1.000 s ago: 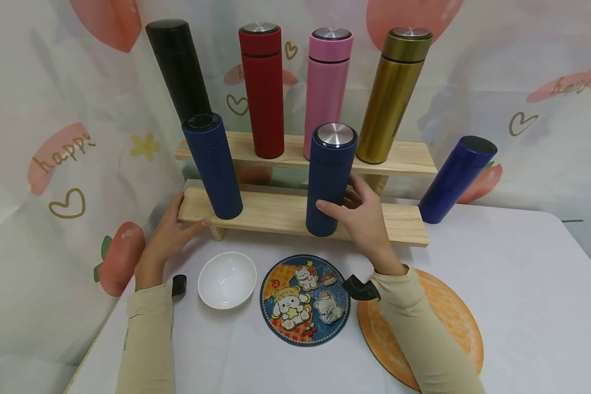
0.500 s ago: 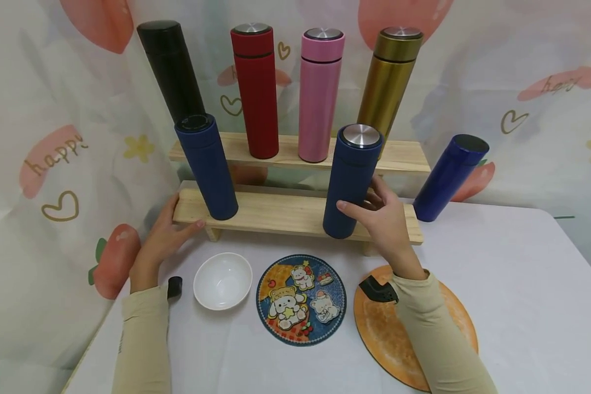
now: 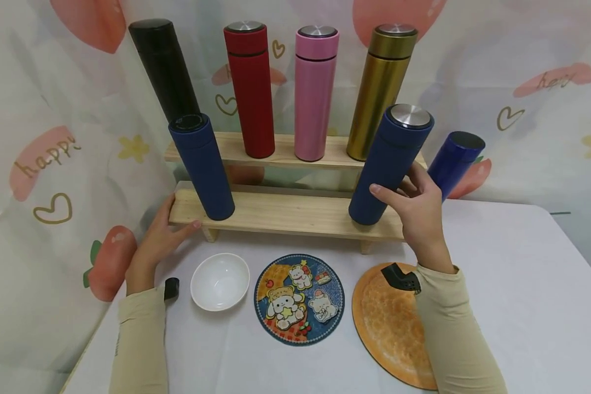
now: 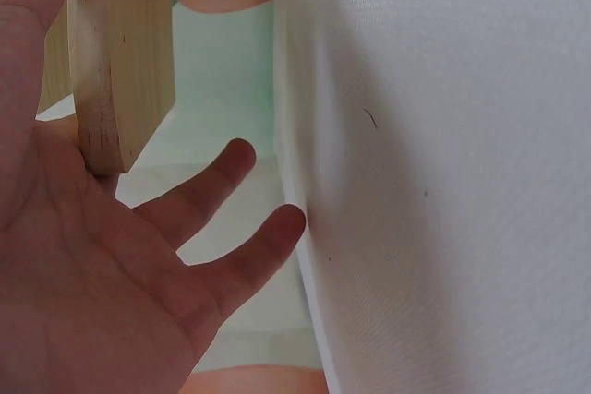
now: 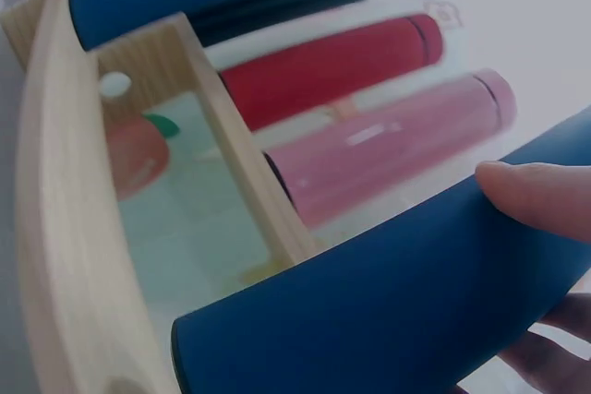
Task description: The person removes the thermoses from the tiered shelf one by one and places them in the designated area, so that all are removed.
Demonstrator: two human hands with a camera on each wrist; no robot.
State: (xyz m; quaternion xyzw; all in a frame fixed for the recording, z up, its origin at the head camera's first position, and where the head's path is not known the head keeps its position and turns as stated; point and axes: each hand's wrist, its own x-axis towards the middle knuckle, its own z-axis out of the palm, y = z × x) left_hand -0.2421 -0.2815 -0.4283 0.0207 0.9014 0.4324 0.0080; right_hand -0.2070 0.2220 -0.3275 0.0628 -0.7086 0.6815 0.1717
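Bottle, navy, steel-topped: right hand pinches it, best kept clear of gold flask, while left hand grips lower shelf

A dark blue, matte cylindrical bottle with a round brushed-silver top is held in the right hand, the thumb on its near side and the fingers behind. Its lid is on. It leans, top toward the right and base lower left, over the right part of the lower plank; whether the base touches the wood is hard to tell.

The two-tier display stand of pale, grained wood is set on the counter, its lower plank on short legs in front of the higher one. The left hand grips the lower plank's left end.
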